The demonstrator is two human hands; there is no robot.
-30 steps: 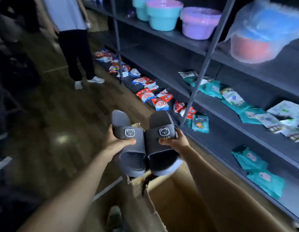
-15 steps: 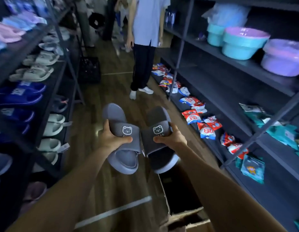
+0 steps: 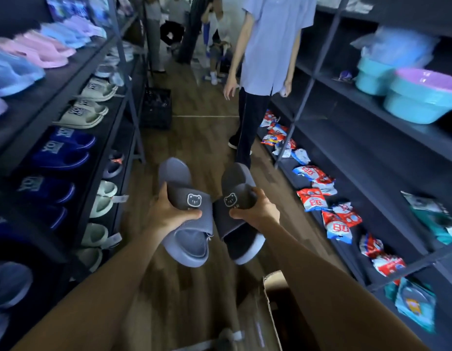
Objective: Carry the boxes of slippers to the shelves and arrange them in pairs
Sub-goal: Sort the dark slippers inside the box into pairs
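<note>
Pair of grey bear-badged slippers, held in mid-air over the aisle floor (image 3: 199, 143), toes pointing away. The left hand (image 3: 164, 215) grips the strap of the left slipper (image 3: 186, 245); the right hand (image 3: 260, 211) grips the strap of the right slipper (image 3: 236, 177). Straps touch at their inner edges; heels splay apart.

An open cardboard box (image 3: 271, 297) sits on the floor below the right forearm, near the right shelving (image 3: 359, 138).

The left shelving (image 3: 42, 97) carries rows of pink, pale blue, beige, dark blue and pale green slippers close to its front edges. The right shelving's bottom shelf carries red and white packets (image 3: 312, 198) along its front edge, with teal basins (image 3: 420, 97) higher up.

The aisle between the shelf edges is narrow. A person in a blue shirt (image 3: 270, 46) stands ahead on its right side; a black crate (image 3: 156, 107) sits at the left shelving's foot. Bare floor lies between them.
</note>
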